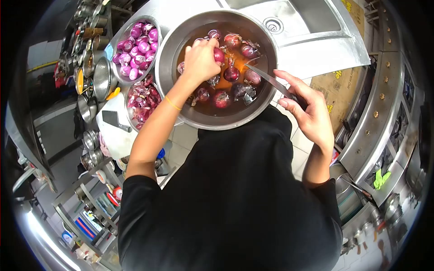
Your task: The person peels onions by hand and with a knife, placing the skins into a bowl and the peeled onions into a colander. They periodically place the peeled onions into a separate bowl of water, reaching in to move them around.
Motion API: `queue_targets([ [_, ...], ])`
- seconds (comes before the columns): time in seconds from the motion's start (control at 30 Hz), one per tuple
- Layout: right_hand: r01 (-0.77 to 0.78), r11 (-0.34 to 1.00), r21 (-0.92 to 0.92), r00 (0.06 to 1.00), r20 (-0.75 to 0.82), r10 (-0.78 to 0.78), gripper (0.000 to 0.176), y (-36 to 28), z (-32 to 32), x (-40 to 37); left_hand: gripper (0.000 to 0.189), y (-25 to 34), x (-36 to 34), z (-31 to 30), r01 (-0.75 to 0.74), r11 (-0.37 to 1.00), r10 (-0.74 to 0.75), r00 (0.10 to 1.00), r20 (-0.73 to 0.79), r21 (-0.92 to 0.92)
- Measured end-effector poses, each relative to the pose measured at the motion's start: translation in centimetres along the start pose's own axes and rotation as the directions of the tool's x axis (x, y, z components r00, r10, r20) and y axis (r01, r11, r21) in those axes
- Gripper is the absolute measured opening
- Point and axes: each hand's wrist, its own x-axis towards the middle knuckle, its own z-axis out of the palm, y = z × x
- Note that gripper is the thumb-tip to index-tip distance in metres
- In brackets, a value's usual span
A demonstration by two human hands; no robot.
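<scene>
Nearest the wearer, a black short-sleeved garment (246,180) fills the middle, its upper edge close against a large round stainless-steel bowl (214,125). To the right, the right hand (312,108) grips the handle of a long metal-bladed knife (271,80), index finger extended toward the rim; the blade slants over the bowl, its tip above the brownish water. Whether that finger touches the rim cannot be told.

At the left, a grey rectangular-bladed cleaver (110,118) lies on a white flat board (108,135). Beyond it stands a round container of loose purple onion skins (142,101), partly covered by the left forearm, which wears a thin yellow band (173,103).

Inside the large bowl, dark red onions with skin (221,99) sit in the water, some with loose, papery pieces. The left hand (201,61) reaches in over the left part, fingers curled around a small round purple onion (219,54).

Farther left, just beyond the skins, a clear-rimmed container (115,72) is heaped with glossy peeled purple onions (138,47). Toward the far right, the metal surface (316,56) holds a rectangular sink basin (312,16) with a round drain (272,25).
</scene>
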Motion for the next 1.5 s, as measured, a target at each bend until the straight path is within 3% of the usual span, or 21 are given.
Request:
queue_targets([
  [0.1, 0.024, 0.998, 0.054, 1.000, 0.018, -0.025, 0.049, -0.1, -0.9, 0.3, 0.040, 0.0, -0.2, -5.7, -0.037, 0.986, 0.005, 0.980, -0.198, -0.160],
  [0.2, -0.071, 0.996, 0.059, 0.996, 0.052, 0.068, 0.050, -0.7, -2.4, 0.6, 0.041, -0.4, -1.0, -13.2, -0.255, 0.897, 0.101, 0.914, -0.394, -0.362],
  [0.3, 0.032, 0.996, 0.081, 0.998, -0.056, -0.028, 0.049, -1.0, -2.6, 1.3, 0.042, 0.6, -1.7, -17.3, -0.441, 0.776, 0.074, 0.774, -0.629, -0.451],
  [0.37, -0.069, 0.991, 0.116, 0.997, -0.036, 0.073, 0.047, -1.6, -3.1, 1.5, 0.038, -1.5, -1.8, -15.8, -0.359, 0.685, 0.013, 0.876, -0.482, -0.634],
  [0.4, -0.070, 0.991, 0.114, 0.996, -0.054, 0.077, 0.047, -1.3, -3.2, 1.6, 0.037, -0.3, -2.2, -14.6, -0.099, 0.627, -0.113, 0.970, -0.215, -0.773],
  [0.43, -0.070, 0.991, 0.112, 0.995, -0.065, 0.078, 0.046, -0.7, -2.9, 2.0, 0.037, 1.4, -2.1, -12.6, 0.179, 0.519, -0.216, 0.974, 0.074, -0.836],
  [0.47, -0.064, 0.994, 0.088, 0.995, -0.076, 0.071, 0.046, -0.5, -2.5, 2.4, 0.037, -0.1, -1.0, -7.0, -0.164, 0.887, 0.038, 0.958, -0.285, -0.432],
  [0.5, -0.068, 0.996, 0.058, 0.994, -0.084, 0.073, 0.046, -0.4, -2.2, 2.5, 0.040, -0.2, -1.4, -4.1, -0.076, 0.859, 0.007, 0.991, -0.137, -0.506],
  [0.57, -0.001, 0.999, -0.044, 0.993, -0.115, -0.004, 0.047, -0.6, -1.0, 2.5, 0.044, 0.3, -3.9, -3.8, -0.059, 0.680, -0.028, 0.994, -0.107, -0.731],
  [0.63, -0.049, 0.995, 0.084, 0.991, -0.119, 0.059, 0.045, -1.2, 1.2, 2.3, 0.049, -1.3, -5.6, -2.6, -0.055, 0.022, 0.045, 0.998, -0.054, -0.998],
  [0.7, -0.114, 0.984, 0.136, 0.987, -0.096, 0.128, 0.041, -2.2, 5.1, 2.8, 0.054, -3.5, -8.0, -2.2, -0.042, -0.274, 0.028, 0.998, -0.051, -0.961],
  [0.77, -0.052, 0.982, 0.184, 0.998, -0.024, 0.057, 0.042, -1.8, 9.8, 3.7, 0.054, -5.9, -11.0, -1.4, -0.037, -0.538, -0.020, 0.999, -0.031, -0.842],
  [0.87, -0.049, 0.994, 0.097, 0.992, 0.119, 0.037, 0.042, -2.3, 17.6, 5.0, 0.048, -9.6, -15.1, -0.9, -0.103, -0.786, -0.038, 0.992, -0.118, -0.609],
  [0.97, -0.053, 0.998, 0.015, 0.964, 0.262, 0.048, 0.042, -4.1, 24.4, 5.7, 0.049, -13.4, -19.0, -0.3, -0.212, -0.668, -0.232, 0.970, -0.071, -0.714],
  [1.0, 0.079, 0.995, -0.065, 0.966, 0.252, -0.060, 0.043, -4.7, 26.5, 5.9, 0.051, -14.5, -20.1, -0.6, -0.225, -0.597, -0.326, 0.945, -0.024, -0.770],
  [1.03, 0.076, 0.995, -0.071, 0.961, 0.271, -0.054, 0.043, -5.4, 28.3, 6.0, 0.051, -15.8, -21.3, -0.6, -0.235, -0.603, -0.343, 0.939, -0.018, -0.762],
  [1.1, 0.095, 0.987, -0.129, 0.949, 0.310, -0.051, 0.042, -6.9, 31.3, 6.3, 0.049, -18.2, -23.4, -0.6, -0.338, -0.470, -0.453, 0.885, -0.106, -0.815],
  [1.3, 0.135, 0.978, -0.158, 0.930, 0.361, -0.070, 0.041, -8.1, 37.3, 6.6, 0.049, -23.0, -27.3, 0.0, -0.435, -0.444, -0.556, 0.819, -0.140, -0.783],
  [1.37, -0.043, 0.980, -0.194, 0.915, 0.385, 0.117, 0.041, -9.1, 38.1, 6.5, 0.049, -23.8, -27.9, -0.2, -0.421, -0.425, -0.541, 0.828, -0.147, -0.801],
  [1.43, 0.001, 0.988, -0.155, 0.937, 0.344, 0.054, 0.041, -8.7, 39.0, 6.2, 0.050, -24.4, -28.5, -0.4, -0.391, -0.418, -0.516, 0.845, -0.140, -0.820],
  [1.5, 0.033, 0.994, -0.101, 0.932, 0.362, 0.006, 0.042, -8.5, 39.3, 6.0, 0.052, -24.4, -28.5, -0.3, -0.407, -0.257, -0.566, 0.798, -0.204, -0.876],
])
